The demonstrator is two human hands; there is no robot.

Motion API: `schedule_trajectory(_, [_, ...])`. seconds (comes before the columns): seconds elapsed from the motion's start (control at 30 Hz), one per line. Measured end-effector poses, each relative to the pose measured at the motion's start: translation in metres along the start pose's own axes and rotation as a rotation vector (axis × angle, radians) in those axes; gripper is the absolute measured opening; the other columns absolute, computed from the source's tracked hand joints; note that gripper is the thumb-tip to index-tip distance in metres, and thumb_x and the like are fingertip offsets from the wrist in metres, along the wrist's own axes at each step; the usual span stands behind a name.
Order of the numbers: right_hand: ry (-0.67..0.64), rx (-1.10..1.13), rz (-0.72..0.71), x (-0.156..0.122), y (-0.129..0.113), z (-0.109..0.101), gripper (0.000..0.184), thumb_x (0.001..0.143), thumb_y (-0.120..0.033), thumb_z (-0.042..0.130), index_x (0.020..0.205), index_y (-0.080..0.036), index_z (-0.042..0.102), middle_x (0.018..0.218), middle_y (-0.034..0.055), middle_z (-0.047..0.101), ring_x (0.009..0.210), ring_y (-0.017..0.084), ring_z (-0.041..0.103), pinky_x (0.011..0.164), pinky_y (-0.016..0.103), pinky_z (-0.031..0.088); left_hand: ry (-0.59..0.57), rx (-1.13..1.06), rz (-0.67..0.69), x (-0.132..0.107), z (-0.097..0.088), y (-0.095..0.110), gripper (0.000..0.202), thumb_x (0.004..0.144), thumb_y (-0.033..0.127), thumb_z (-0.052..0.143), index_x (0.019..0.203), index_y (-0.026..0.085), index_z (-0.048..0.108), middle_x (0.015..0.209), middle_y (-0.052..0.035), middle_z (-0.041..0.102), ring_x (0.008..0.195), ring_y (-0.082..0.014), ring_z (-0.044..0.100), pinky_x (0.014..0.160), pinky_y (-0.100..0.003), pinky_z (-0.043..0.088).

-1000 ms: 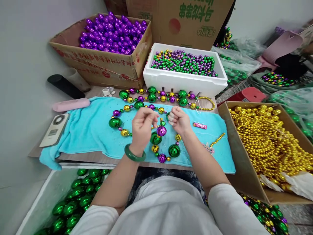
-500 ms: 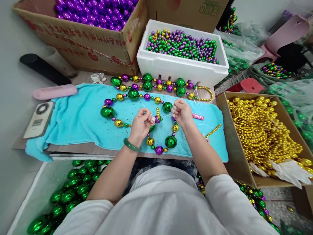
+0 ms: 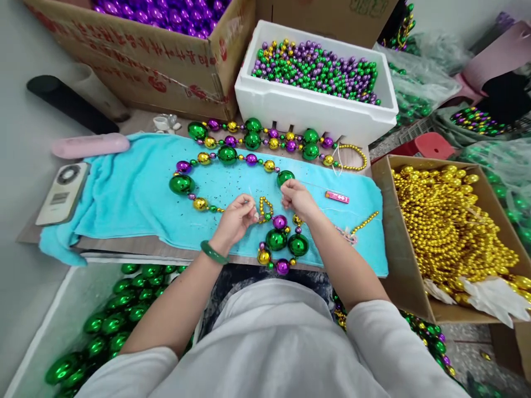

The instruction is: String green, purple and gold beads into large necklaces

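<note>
The left hand's (image 3: 236,220) fingers pinch a thin thread (image 3: 250,191) beside the gold bead loop (image 3: 271,206); the right hand's (image 3: 297,198) curl closed near a green bead (image 3: 285,178), contents hidden.

Turquoise towel (image 3: 136,188): carries most of a bead necklace (image 3: 276,240). Left hand (image 3: 236,218) and right hand (image 3: 297,197): apart above the towel, each pinched. White foam box (image 3: 307,108): behind the towel. Cardboard box (image 3: 409,282) of gold beads (image 3: 452,232): right of the towel.

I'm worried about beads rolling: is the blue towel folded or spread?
Spread: the blue towel covers much of the tabletop, with the looped bead strand mostly on it; its front left corner sags over the edge.
</note>
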State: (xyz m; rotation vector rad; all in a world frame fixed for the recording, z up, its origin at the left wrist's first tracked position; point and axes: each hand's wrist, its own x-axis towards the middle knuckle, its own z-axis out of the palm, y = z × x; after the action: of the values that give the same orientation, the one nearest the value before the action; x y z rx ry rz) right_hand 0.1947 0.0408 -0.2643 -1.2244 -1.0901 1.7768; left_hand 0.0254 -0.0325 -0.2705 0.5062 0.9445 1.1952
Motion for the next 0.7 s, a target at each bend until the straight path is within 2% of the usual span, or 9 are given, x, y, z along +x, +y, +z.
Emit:
schedule_trajectory(0.1, [-0.012, -0.072, 0.028, -0.003, 0.012, -0.010, 0.027, 0.066, -0.031, 0.067, 0.068, -0.021, 0.042, 0.045, -0.0106, 0.039, 0.042, 0.007, 0.038, 0.045, 0.021, 0.034, 0.005, 0.029, 0.070, 0.003, -0.004, -0.010, 0.025, 0.072, 0.030, 0.073, 0.073, 0.018, 0.051, 0.053, 0.0062, 0.048, 0.051, -0.0081, 0.050, 0.055, -0.020, 0.042])
schedule_trajectory(0.2, [-0.002, -0.072, -0.019, 0.004, 0.006, -0.030, 0.028, 0.065, -0.032, 0.070, 0.068, -0.021, 0.044, 0.046, -0.0104, 0.041, 0.043, 0.006, 0.037, 0.049, 0.021, 0.037, -0.005, 0.117, 0.194, 0.019, 0.004, -0.017, 0.025, 0.074, 0.034, 0.070, 0.074, 0.019, 0.051, 0.054, 0.0063, 0.052, 0.053, -0.0102, 0.055, 0.061, -0.024, 0.046])
schedule_trajectory(0.33, [-0.006, -0.099, -0.039, 0.036, -0.025, -0.061, 0.032, 0.063, -0.029, 0.073, 0.068, -0.021, 0.043, 0.048, -0.0117, 0.040, 0.042, 0.005, 0.035, 0.052, 0.022, 0.042, -0.052, 0.256, 0.251, 0.044, 0.037, -0.027, 0.020, 0.078, 0.033, 0.065, 0.075, 0.019, 0.052, 0.057, 0.0050, 0.055, 0.058, -0.0114, 0.058, 0.065, -0.025, 0.046])
schedule_trajectory(0.4, [-0.006, -0.147, -0.020, 0.053, -0.041, -0.068, 0.032, 0.064, -0.025, 0.073, 0.069, -0.022, 0.042, 0.047, -0.0125, 0.038, 0.041, 0.005, 0.034, 0.053, 0.023, 0.045, -0.054, 0.203, 0.212, 0.051, 0.054, -0.033, 0.019, 0.080, 0.032, 0.063, 0.076, 0.019, 0.051, 0.059, 0.0048, 0.055, 0.061, -0.0109, 0.058, 0.066, -0.024, 0.047])
schedule_trajectory(0.47, [-0.018, -0.148, 0.030, 0.064, -0.050, -0.066, 0.032, 0.065, -0.022, 0.073, 0.070, -0.022, 0.041, 0.046, -0.0135, 0.034, 0.039, 0.005, 0.032, 0.053, 0.025, 0.048, -0.014, 0.058, 0.144, 0.052, 0.065, -0.039, 0.020, 0.080, 0.033, 0.063, 0.077, 0.019, 0.048, 0.060, 0.0058, 0.053, 0.062, -0.0102, 0.058, 0.067, -0.024, 0.047])
schedule_trajectory(0.57, [-0.114, 0.019, 0.101, 0.064, -0.049, -0.054, 0.031, 0.068, -0.021, 0.071, 0.071, -0.022, 0.040, 0.046, -0.0135, 0.029, 0.039, 0.005, 0.028, 0.049, 0.023, 0.045, 0.056, -0.072, 0.106, 0.045, 0.061, -0.048, 0.021, 0.080, 0.034, 0.064, 0.079, 0.020, 0.048, 0.059, 0.0070, 0.050, 0.060, -0.0090, 0.055, 0.066, -0.023, 0.046])
schedule_trajectory(0.7, [-0.225, 0.226, 0.224, 0.047, -0.034, -0.039, 0.032, 0.069, -0.021, 0.068, 0.070, -0.022, 0.036, 0.046, -0.0128, 0.025, 0.038, 0.004, 0.021, 0.038, 0.014, 0.025, 0.019, 0.034, 0.181, 0.032, 0.036, -0.050, 0.021, 0.080, 0.034, 0.066, 0.077, 0.019, 0.052, 0.057, 0.0060, 0.049, 0.056, -0.0096, 0.053, 0.062, -0.023, 0.042])
